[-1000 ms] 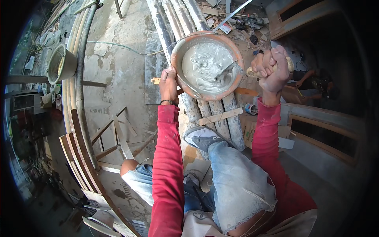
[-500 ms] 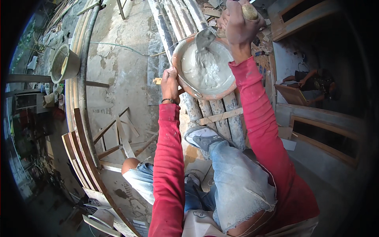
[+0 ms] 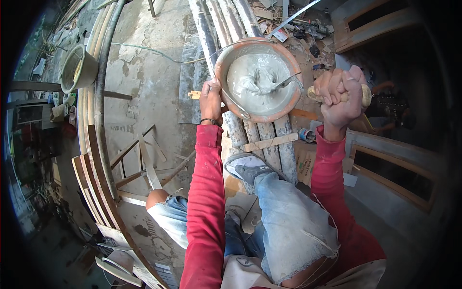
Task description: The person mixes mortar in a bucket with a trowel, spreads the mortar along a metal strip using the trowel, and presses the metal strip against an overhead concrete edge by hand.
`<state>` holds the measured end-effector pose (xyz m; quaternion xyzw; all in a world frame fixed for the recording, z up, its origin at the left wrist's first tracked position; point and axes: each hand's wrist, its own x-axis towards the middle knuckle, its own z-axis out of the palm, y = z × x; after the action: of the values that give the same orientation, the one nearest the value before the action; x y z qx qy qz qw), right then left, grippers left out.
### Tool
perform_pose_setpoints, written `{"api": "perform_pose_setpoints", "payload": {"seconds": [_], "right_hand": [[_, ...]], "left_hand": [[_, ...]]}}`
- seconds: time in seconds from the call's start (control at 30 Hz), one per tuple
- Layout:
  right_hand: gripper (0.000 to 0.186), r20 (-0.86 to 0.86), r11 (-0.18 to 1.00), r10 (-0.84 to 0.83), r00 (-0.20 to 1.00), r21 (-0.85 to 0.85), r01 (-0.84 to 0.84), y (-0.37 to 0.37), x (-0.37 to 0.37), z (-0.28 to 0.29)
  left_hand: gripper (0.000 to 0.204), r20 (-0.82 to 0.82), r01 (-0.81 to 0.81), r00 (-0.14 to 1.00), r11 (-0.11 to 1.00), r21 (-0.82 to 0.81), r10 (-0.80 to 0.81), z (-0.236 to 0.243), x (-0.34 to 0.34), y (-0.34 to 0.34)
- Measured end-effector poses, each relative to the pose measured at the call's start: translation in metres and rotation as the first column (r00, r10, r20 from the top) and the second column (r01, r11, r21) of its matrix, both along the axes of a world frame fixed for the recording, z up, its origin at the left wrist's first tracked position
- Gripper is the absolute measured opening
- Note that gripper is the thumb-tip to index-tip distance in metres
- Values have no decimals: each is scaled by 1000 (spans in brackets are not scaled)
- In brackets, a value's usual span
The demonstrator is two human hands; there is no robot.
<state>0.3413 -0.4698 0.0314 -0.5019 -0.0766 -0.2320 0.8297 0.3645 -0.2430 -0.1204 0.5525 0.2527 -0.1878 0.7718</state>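
Note:
A round orange-brown bucket [image 3: 294,60] with a smeared rim rests on several paint-splashed poles [image 3: 266,139]. Wet grey plaster [image 3: 240,79] fills much of it, with a stirred swirl in the middle. My left hand [image 3: 211,102] is closed on the bucket's left rim. To the right of the bucket, my right hand [image 3: 338,96] is wrapped round the thick pale handle of a trowel [image 3: 288,81]. The trowel's blade dips into the plaster near the right rim, its lower part hidden in the mix.
An olive bucket [image 3: 85,72] stands by long poles at the left. A wooden crosspiece [image 3: 269,142] spans the poles near my foot [image 3: 248,166]. A small tin [image 3: 306,135], scattered debris [image 3: 308,36] and window frames [image 3: 394,176] lie right. Another person [image 3: 385,106] is in the shade.
My right hand has swung down and to the right with the trowel. The blade has shifted from the far rim to the right side, and the plaster's swirl has changed shape.

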Motion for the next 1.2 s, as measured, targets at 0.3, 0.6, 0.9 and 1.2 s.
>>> {"api": "perform_pose_setpoints", "payload": {"seconds": [0.3, 0.6, 0.9, 1.2], "right_hand": [[26, -139, 913, -273, 952, -349, 211, 36, 67, -84], [20, -131, 836, -299, 945, -513, 194, 49, 110, -111], [30, -235, 976, 212, 949, 6, -217, -3, 39, -26], [26, -266, 891, -272, 925, -432, 138, 22, 66, -133]], "left_hand": [[27, -10, 40, 999, 999, -8, -41, 0, -1, -7], [20, 19, -11, 1000, 999, 51, 10, -26, 7, -25], [30, 279, -190, 956, 917, 351, 91, -28, 13, -11], [36, 308, -65, 951, 944, 324, -40, -50, 4, -31]]}}
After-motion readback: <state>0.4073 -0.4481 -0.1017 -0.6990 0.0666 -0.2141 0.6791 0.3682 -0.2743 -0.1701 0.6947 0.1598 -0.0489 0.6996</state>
